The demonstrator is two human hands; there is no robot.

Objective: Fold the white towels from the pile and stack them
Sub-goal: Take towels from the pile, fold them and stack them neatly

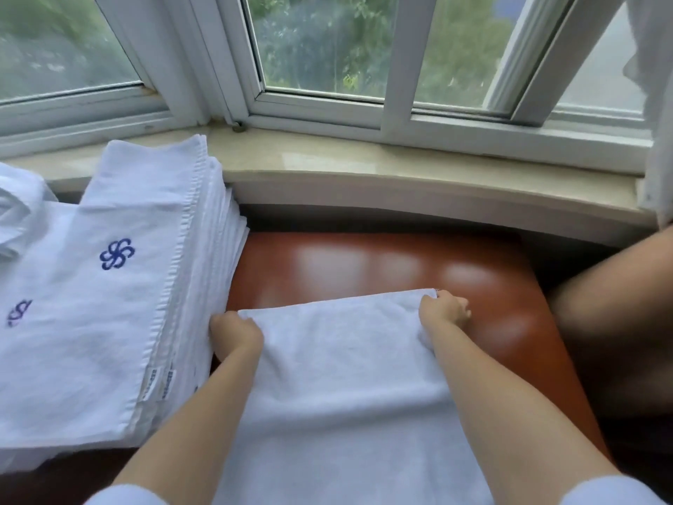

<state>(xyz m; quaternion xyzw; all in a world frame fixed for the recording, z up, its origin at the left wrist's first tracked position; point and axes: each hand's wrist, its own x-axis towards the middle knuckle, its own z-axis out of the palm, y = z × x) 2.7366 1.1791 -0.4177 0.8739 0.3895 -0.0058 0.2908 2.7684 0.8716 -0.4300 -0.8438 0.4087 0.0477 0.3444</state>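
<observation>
A white towel (342, 373) lies spread on the reddish-brown table (364, 264), running from mid-table toward me. My left hand (236, 334) grips its far left corner and my right hand (445, 310) pinches its far right corner. Both corners sit low over the table. To the left stands a tall stack of folded white towels (120, 297) with blue flower emblems on the top one; its right side touches my left hand.
A beige stone windowsill (364, 165) runs behind the table under a white-framed window (320, 103). A crumpled white cloth (18, 202) lies at the far left. A white curtain (655, 103) hangs at the right. A dark blurred shape (619, 322) rises right of the table.
</observation>
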